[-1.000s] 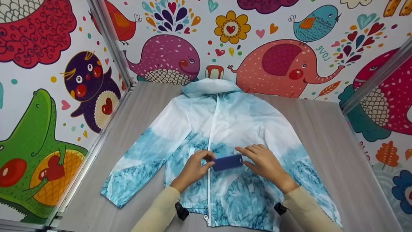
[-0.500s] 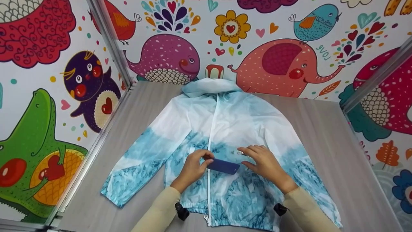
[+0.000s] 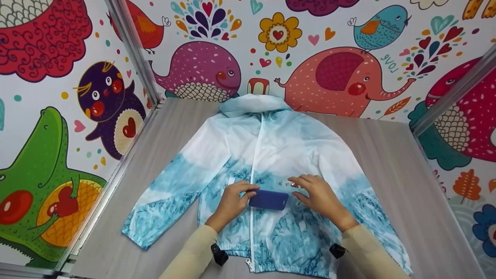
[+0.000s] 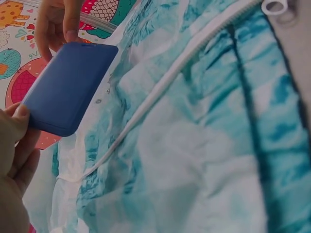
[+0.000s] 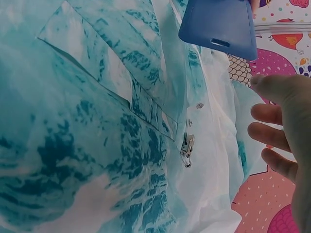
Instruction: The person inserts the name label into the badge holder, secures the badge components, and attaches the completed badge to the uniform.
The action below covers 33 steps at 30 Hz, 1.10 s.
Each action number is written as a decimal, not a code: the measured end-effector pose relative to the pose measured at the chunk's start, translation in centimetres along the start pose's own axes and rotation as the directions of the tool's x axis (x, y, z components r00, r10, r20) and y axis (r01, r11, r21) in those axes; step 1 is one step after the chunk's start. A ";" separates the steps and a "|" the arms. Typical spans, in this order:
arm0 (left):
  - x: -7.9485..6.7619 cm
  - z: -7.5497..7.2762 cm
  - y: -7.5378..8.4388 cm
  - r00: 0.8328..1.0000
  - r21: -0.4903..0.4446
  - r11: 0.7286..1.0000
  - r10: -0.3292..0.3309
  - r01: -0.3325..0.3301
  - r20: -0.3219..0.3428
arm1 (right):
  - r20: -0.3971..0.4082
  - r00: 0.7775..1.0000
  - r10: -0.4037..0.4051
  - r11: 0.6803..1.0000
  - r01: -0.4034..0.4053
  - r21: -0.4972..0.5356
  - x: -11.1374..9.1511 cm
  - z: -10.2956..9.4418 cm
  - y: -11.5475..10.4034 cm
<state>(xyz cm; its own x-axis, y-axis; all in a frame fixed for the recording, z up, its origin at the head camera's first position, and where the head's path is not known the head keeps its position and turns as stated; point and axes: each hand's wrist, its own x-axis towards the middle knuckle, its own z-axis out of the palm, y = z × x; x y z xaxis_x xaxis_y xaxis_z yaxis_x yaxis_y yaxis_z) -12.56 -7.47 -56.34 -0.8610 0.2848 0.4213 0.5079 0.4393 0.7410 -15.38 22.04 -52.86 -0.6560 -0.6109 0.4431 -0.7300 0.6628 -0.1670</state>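
Fingers of the left hand (image 3: 235,197) pinch the blue badge holder (image 3: 268,200), lower centre of frame; right hand (image 3: 319,195) empty, fingers apart, near metal clip (image 5: 187,148) on hooded jacket (image 3: 275,145). Step appears to be orienting the holder; next move likely calls for grasping the clip.

Grey wood-grain tabletop (image 3: 393,166), cartoon-printed wall panels (image 3: 267,58), metal rails (image 3: 133,50).

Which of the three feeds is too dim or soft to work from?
Right wrist: dim, but the clip and the slot in the holder are readable; left wrist: also dim, holder's edges distinct; head: brightest, though the clip is too small for detail.
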 end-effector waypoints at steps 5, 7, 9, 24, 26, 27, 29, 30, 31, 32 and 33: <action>0.0 -0.1 0.0 1.000 -0.021 1.000 -0.017 0.016 -0.020 | -0.003 0.999 0.032 0.999 -0.032 0.013 -0.1 0.4 0.5; -0.1 -0.1 0.0 1.000 -0.027 0.999 -0.019 0.018 -0.022 | 0.008 0.998 0.057 0.998 -0.057 0.025 -0.2 0.5 0.7; -0.1 -0.1 0.0 1.000 -0.040 0.999 -0.022 0.022 -0.016 | 0.029 0.996 0.086 0.995 -0.087 0.041 -0.2 0.7 0.9; -0.1 0.0 0.0 0.999 -0.112 0.992 -0.050 0.051 0.009 | 0.154 0.954 0.256 0.954 -0.275 0.120 -0.1 1.5 1.9; -0.1 0.0 0.0 0.998 -0.132 0.990 -0.056 0.055 -0.004 | 0.164 0.949 0.271 0.948 -0.292 0.125 -0.1 1.6 2.0; -0.1 0.0 0.0 0.998 -0.145 0.988 -0.061 0.058 -0.012 | 0.168 0.946 0.276 0.946 -0.299 0.126 -0.1 1.6 2.1; 0.0 0.0 0.0 0.997 -0.174 0.982 -0.075 0.069 -0.028 | 0.172 0.943 0.284 0.943 -0.308 0.128 -0.2 1.6 2.2; 0.0 0.0 0.0 0.996 -0.183 0.980 -0.084 0.076 -0.035 | 0.172 0.944 0.283 0.944 -0.306 0.127 -0.2 1.7 2.2; 0.0 0.0 0.0 0.995 -0.192 0.978 -0.094 0.085 -0.039 | 0.172 0.943 0.284 0.943 -0.308 0.129 -0.2 1.7 2.3; 0.0 0.1 0.0 0.994 -0.199 0.975 -0.103 0.093 -0.040 | 0.168 0.945 0.280 0.945 -0.303 0.126 -0.3 1.7 2.4; 0.1 0.1 0.0 0.993 -0.201 0.974 -0.110 0.100 -0.041 | 0.163 0.947 0.277 0.946 -0.299 0.127 -0.3 1.8 2.4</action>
<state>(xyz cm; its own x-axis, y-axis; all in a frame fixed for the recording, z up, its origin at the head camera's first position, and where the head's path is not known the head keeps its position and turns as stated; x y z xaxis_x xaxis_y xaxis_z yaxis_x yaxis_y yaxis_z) -12.64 -7.39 -56.37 -0.9122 0.1993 0.3581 0.4036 0.2850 0.8694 -17.30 23.08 -54.98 -0.8548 -0.4654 0.2296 -0.5188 0.7546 -0.4019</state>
